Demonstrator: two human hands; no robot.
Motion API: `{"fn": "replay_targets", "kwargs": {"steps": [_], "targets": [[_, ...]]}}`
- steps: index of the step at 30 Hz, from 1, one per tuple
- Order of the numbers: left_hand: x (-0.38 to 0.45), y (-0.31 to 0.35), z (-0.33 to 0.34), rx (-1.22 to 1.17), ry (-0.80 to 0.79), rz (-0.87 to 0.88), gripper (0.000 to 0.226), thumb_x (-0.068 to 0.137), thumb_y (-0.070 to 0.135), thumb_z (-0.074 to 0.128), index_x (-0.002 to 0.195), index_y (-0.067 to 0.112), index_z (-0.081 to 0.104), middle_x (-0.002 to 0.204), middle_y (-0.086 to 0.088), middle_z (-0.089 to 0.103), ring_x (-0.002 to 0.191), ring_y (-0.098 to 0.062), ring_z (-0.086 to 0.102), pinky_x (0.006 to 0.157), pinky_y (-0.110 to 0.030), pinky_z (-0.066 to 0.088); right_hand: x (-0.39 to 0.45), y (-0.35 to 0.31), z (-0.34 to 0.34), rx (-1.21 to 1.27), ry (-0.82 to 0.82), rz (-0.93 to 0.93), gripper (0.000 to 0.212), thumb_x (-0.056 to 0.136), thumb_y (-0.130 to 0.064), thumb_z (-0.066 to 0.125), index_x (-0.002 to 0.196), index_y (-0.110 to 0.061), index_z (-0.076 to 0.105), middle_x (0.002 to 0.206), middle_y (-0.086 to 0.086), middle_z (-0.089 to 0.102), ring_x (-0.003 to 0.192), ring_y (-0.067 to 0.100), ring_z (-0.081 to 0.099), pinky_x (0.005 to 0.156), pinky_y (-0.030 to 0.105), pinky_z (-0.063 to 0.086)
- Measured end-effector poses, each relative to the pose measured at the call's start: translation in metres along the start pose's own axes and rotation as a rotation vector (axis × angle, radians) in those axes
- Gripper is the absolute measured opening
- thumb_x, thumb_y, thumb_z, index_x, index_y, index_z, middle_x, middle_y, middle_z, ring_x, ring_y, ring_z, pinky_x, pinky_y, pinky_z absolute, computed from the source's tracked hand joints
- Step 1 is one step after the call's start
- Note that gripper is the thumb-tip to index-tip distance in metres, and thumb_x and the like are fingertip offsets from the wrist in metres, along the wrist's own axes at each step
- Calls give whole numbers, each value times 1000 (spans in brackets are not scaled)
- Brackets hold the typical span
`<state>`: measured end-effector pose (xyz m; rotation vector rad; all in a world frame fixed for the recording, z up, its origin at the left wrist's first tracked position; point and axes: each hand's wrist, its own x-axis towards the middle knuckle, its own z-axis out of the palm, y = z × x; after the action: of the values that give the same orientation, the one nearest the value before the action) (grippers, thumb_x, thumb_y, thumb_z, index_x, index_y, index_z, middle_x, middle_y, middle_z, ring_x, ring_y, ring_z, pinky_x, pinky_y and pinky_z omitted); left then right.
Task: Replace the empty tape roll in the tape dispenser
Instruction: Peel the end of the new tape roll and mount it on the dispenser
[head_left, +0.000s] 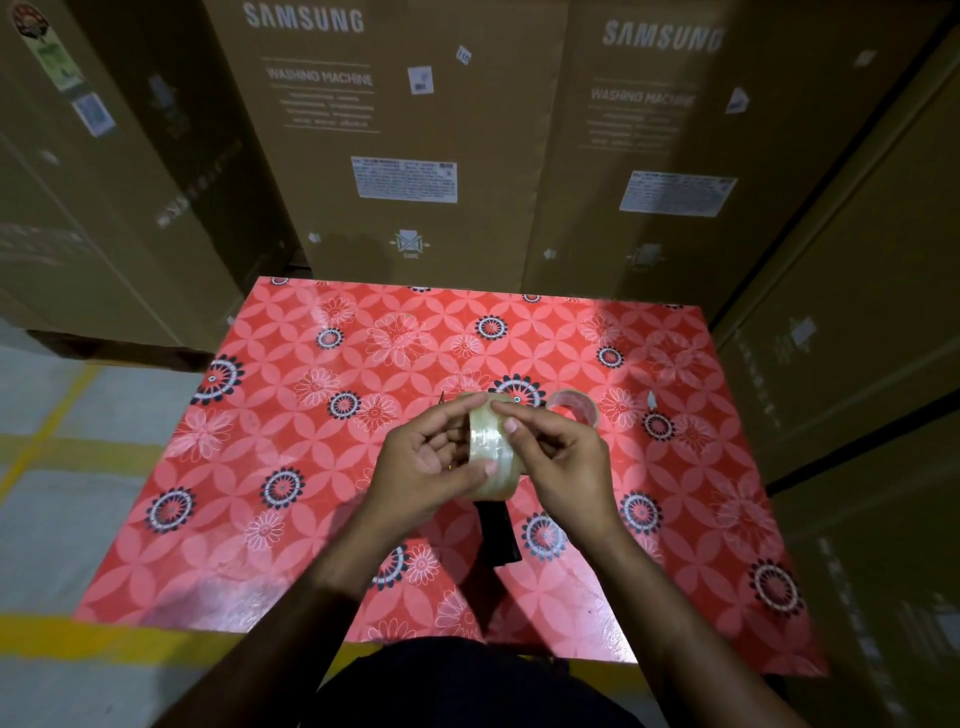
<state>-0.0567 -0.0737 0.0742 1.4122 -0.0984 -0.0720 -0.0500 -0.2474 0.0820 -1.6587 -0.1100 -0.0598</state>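
Observation:
A full roll of clear tape (491, 447) sits in the tape dispenser, whose black handle (500, 535) hangs down below my hands above the table. My left hand (423, 470) grips the roll and dispenser from the left, thumb on the roll's face. My right hand (558, 467) rests fingertips on the roll's outer surface, near the top. A thin, nearly empty tape roll (574, 408) lies on the red flowered table (291, 441) just beyond my right hand.
Tall cardboard washing-machine boxes (410, 135) stand close behind the table and along the right side (857, 364). A small scrap (652, 399) lies on the table to the right. Grey floor with yellow lines (57, 441) shows at the left.

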Motion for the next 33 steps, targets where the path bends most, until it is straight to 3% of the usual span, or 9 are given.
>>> {"fn": "replay_targets", "kwargs": {"steps": [6, 8, 11, 15, 19, 22, 26, 30, 33], "targets": [[2, 1, -7, -72, -28, -54, 75, 69, -17, 80, 136, 13, 58, 127, -10, 71, 115, -25, 69, 90, -32, 58, 4, 0, -14, 32, -256, 29, 45, 90, -9, 76, 133, -17, 67, 108, -12, 77, 101, 7, 72, 84, 29, 57], [1, 4, -8, -70, -72, -74, 81, 69, -18, 78, 139, 14, 55, 128, -6, 71, 115, -23, 68, 90, -32, 59, 6, 0, -18, 7, -262, 23, 53, 79, 1, 85, 128, -12, 70, 87, -20, 74, 82, 0, 70, 74, 21, 54], [1, 3, -10, -23, -142, -77, 88, 67, -20, 80, 142, 17, 52, 138, -7, 64, 114, -25, 65, 95, -41, 58, 12, -1, -21, 4, -204, 42, 46, 71, -2, 91, 110, -22, 78, 76, -12, 68, 68, 7, 66, 69, 33, 57], [1, -1, -8, -9, -129, -85, 88, 64, -13, 87, 139, 24, 59, 139, -9, 63, 112, -27, 64, 95, -43, 57, 18, -3, -22, 55, -148, 83, 14, 93, -7, 69, 97, -15, 81, 74, -6, 69, 64, 21, 65, 62, 53, 61], [-2, -4, -1, -40, -105, -90, 85, 65, -16, 83, 139, 15, 56, 131, -9, 69, 112, -26, 67, 93, -40, 58, 18, -12, -23, 83, -163, 131, 25, 104, -9, 54, 101, -8, 78, 74, 0, 68, 64, 21, 67, 52, 37, 59], [-2, -5, -1, -53, -68, -89, 83, 65, -22, 80, 137, 13, 55, 129, -6, 70, 113, -22, 69, 88, -32, 58, 15, -8, -27, 45, -277, 104, 22, 93, -3, 71, 111, -15, 76, 82, -15, 71, 74, 8, 68, 64, 31, 60], [-6, -6, -4, -39, -86, -101, 84, 65, -19, 82, 137, 15, 56, 126, -9, 71, 113, -26, 69, 88, -34, 58, 17, -1, -28, -19, -317, 97, 38, 73, -7, 89, 105, -23, 77, 78, -5, 65, 69, 14, 61, 65, 34, 57], [-8, -5, -4, -7, -89, -84, 80, 65, -18, 82, 134, 16, 59, 128, -9, 69, 112, -24, 68, 90, -35, 58, 21, -7, -25, 46, -277, 159, 13, 92, 2, 71, 101, -6, 75, 67, -2, 63, 59, 16, 64, 52, 32, 58], [-9, -6, -3, 1, -83, -59, 80, 66, -20, 81, 134, 16, 59, 132, -9, 68, 118, -25, 66, 93, -35, 57, 20, -12, -22, 23, -277, 174, 16, 102, -4, 57, 103, -5, 74, 65, -4, 64, 56, 18, 62, 52, 34, 58]]}}
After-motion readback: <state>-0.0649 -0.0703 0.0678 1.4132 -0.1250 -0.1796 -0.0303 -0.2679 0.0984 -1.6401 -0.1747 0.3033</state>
